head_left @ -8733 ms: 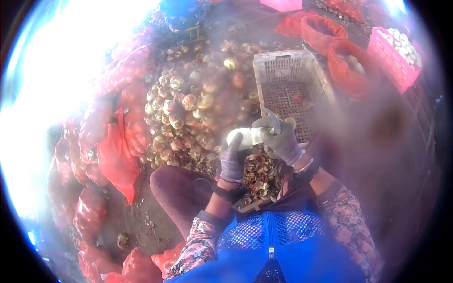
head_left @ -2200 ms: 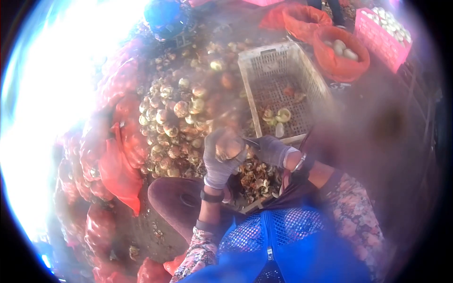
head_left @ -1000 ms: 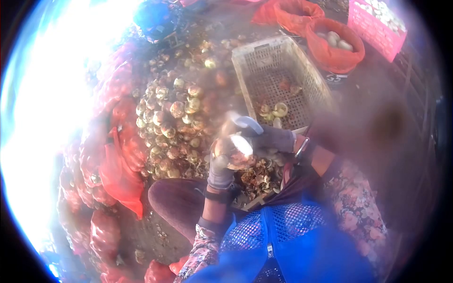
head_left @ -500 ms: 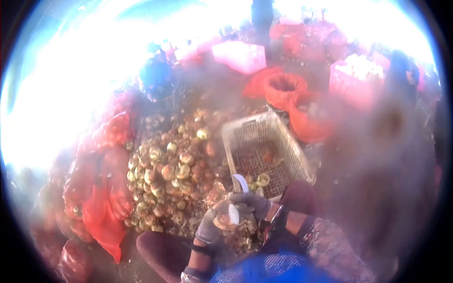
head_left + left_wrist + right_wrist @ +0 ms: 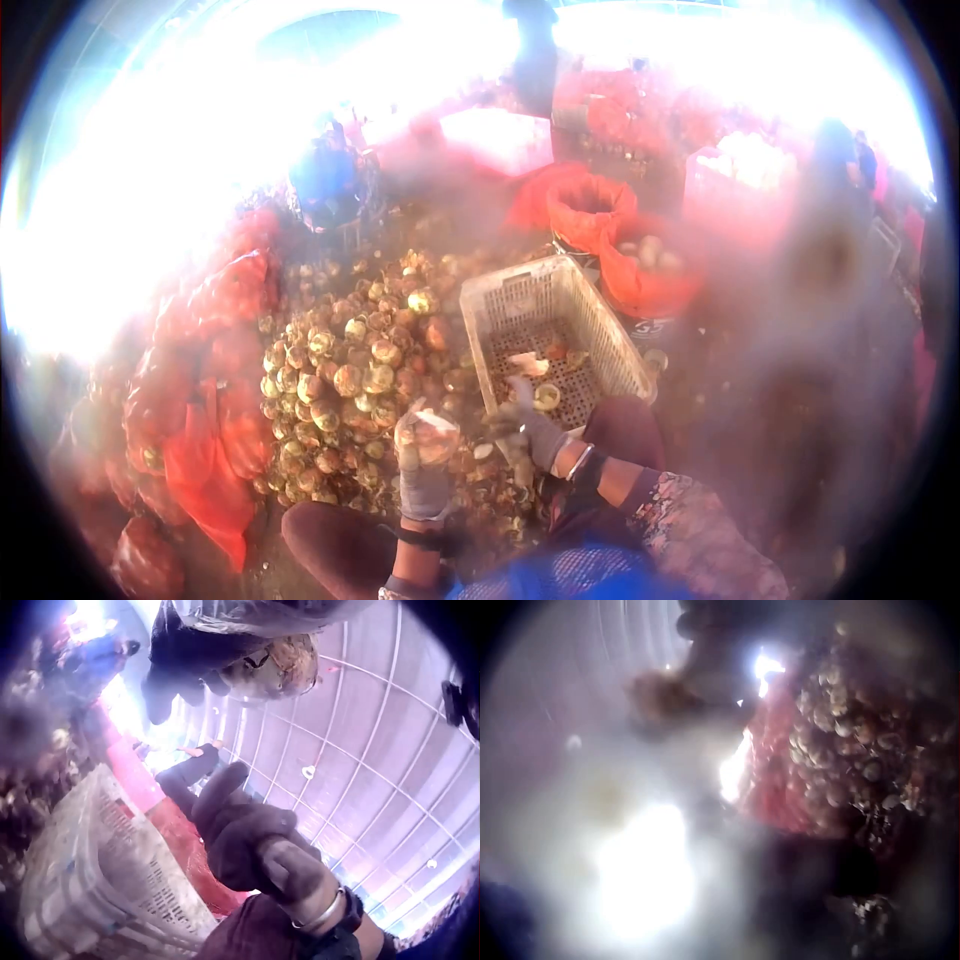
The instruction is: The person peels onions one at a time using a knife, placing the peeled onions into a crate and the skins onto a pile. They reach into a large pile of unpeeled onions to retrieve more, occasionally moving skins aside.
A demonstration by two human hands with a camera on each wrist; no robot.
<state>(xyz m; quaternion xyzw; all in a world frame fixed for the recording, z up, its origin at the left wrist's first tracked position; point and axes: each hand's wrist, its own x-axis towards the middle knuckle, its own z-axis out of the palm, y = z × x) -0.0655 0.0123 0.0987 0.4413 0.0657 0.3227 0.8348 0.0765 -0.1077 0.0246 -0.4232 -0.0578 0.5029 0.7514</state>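
Observation:
My gloved left hand (image 5: 425, 490) holds up an onion (image 5: 436, 436) with a pale cut face and brown skin. In the left wrist view the onion (image 5: 281, 667) shows dry, papery skin beside the dark fingers. My gloved right hand (image 5: 540, 435) is apart from it, near the crate's front end. Its fingers look curled in the left wrist view, and a pale blade-like tip of a knife (image 5: 520, 389) rises from it, blurred. A cut piece of onion (image 5: 528, 362) shows over the crate's inside. The right wrist view is mostly blurred.
A plastic crate (image 5: 630, 365) with onion scraps stands ahead. To its left spreads a heap of unpeeled onions (image 5: 350, 380), with red mesh sacks (image 5: 215, 470) further left. Behind the crate are red-lined tubs (image 5: 640, 285) and a pink crate of peeled onions (image 5: 740, 200).
The hands have separated: the left carried the onion leftward, the right moved a little toward the crate. A cut piece now shows over the crate. Since a second ago the head view has tilted up.

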